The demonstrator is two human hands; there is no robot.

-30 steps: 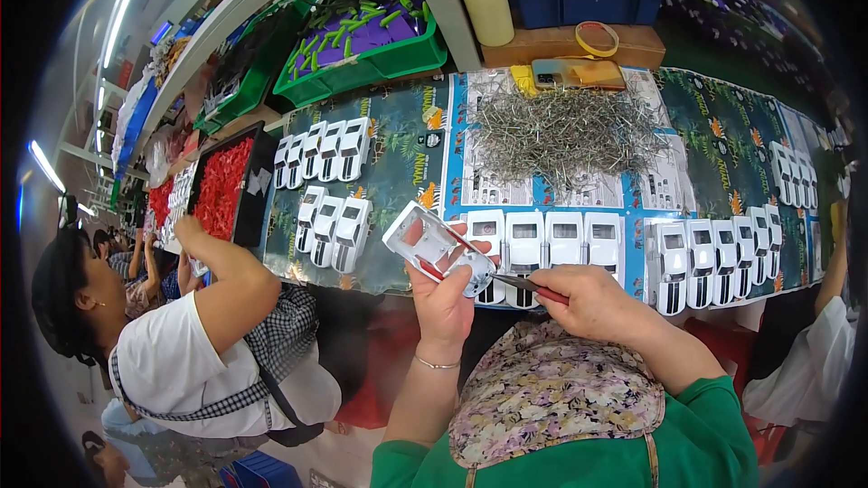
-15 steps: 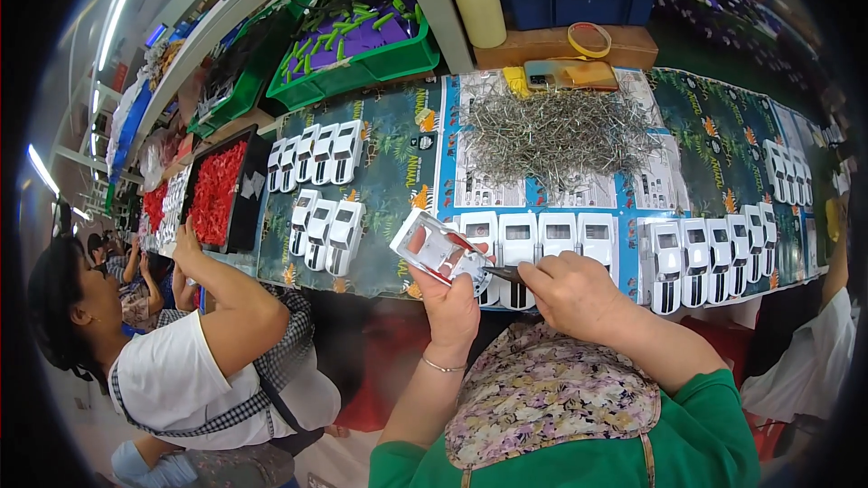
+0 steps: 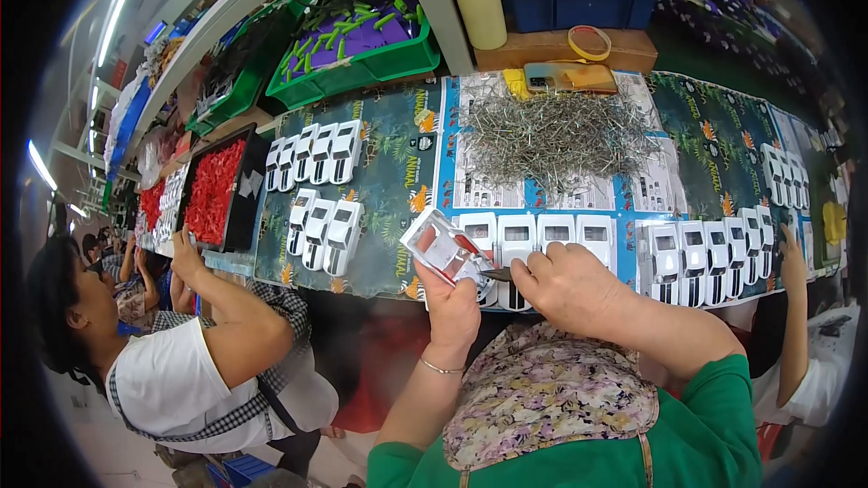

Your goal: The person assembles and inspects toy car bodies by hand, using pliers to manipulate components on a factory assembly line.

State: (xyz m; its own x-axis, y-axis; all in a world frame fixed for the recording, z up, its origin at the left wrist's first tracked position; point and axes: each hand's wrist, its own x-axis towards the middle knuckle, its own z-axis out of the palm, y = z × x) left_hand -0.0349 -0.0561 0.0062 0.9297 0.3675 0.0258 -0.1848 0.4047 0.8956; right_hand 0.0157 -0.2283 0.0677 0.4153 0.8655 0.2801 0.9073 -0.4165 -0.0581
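Observation:
My left hand (image 3: 451,314) is closed around a white plastic toy vehicle body (image 3: 423,240), tilted with its hollow underside and red inner parts facing up. In my right hand (image 3: 571,287) is a dark narrow-tipped tool (image 3: 497,275), its tip at the lower right end of the body; the grip hides most of the tool. Just behind my hands stands a row of similar white toy vehicles (image 3: 554,229), partly covered by them. Beyond that row lies a heap of thin metal pins (image 3: 561,140).
More white toy vehicles stand left (image 3: 342,233) and right (image 3: 693,258). A black crate of red parts (image 3: 213,194), a green crate (image 3: 366,66), a cream bottle (image 3: 479,9), a phone (image 3: 571,78) and a tape roll (image 3: 589,42) surround the area. Co-workers sit both sides.
The toy body and the tool have shifted slightly, with the tool tip still at the body's end. At the far right, a co-worker's hand now reaches over the table's edge.

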